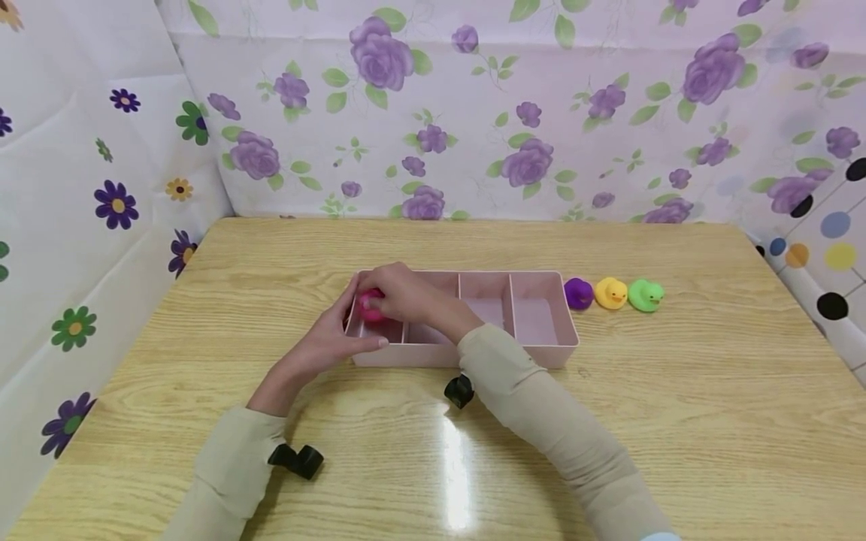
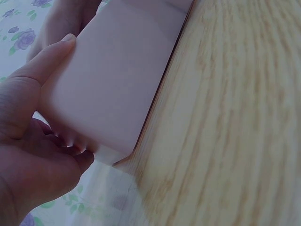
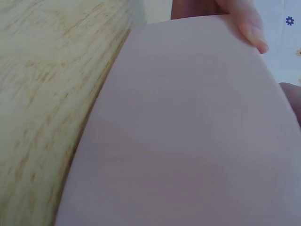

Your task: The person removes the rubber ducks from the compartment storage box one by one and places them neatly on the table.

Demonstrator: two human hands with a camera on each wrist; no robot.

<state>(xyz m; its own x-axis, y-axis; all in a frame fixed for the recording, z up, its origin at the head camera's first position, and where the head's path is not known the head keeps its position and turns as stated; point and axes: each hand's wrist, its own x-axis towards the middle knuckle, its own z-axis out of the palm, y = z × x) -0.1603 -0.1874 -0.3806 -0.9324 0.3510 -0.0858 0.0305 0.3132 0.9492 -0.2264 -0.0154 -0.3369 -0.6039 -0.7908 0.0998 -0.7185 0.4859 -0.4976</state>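
Note:
A pale pink divided box [image 1: 419, 356] stands on the wooden table. My left hand [image 1: 328, 344] grips the box's left end; in the left wrist view its thumb lies at the upper edge and its fingers [image 2: 80, 157] curl against the end wall. Inside the leftmost compartment, a pink rubber duck [image 1: 368, 308] is pinched by my right hand [image 1: 406, 297], which covers much of it. The right wrist view is filled by the box's side wall [image 3: 178, 122], so the right hand's fingers and the duck are hidden there.
Just right of the box, a purple duck [image 1: 578, 294], a yellow duck [image 1: 611, 293] and a green duck [image 1: 646, 295] sit in a row. Floral sheets [image 1: 473, 113] stand behind the table [image 1: 710, 391] and at its sides.

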